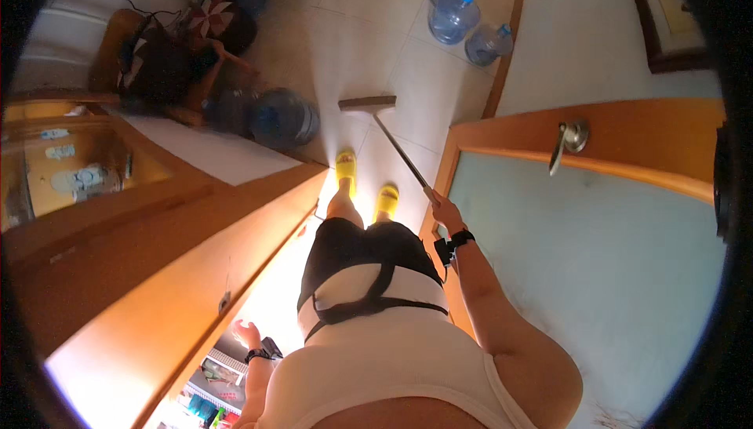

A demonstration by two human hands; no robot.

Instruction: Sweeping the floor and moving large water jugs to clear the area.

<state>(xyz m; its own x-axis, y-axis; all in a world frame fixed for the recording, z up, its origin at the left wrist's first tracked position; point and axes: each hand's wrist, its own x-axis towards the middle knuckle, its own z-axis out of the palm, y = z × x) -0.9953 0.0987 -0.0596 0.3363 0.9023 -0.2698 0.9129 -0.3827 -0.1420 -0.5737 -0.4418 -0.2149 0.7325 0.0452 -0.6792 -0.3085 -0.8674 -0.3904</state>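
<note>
My right hand [447, 213] is closed around the upper end of a metal mop or squeegee handle [403, 152]. The wide, flat head [367, 104] of this floor tool rests on the tiled floor ahead of my feet. Low at the left, my left hand [247, 334] is held away from my body, fingers apart and bent, with nothing seen in it. It is near the edge of an open door and a white wire basket [222, 368]. Both wrists wear black straps with small devices. Yellow slippers [346, 171] are on my feet.
Large plastic water bottles [453, 20] stand by the right wall; another bottle [284, 117] stands ahead to the left, beside a dark, cluttered chair. A wooden door [176, 264] is at my left. On my right is a wood-framed door with a metal lever handle [567, 138].
</note>
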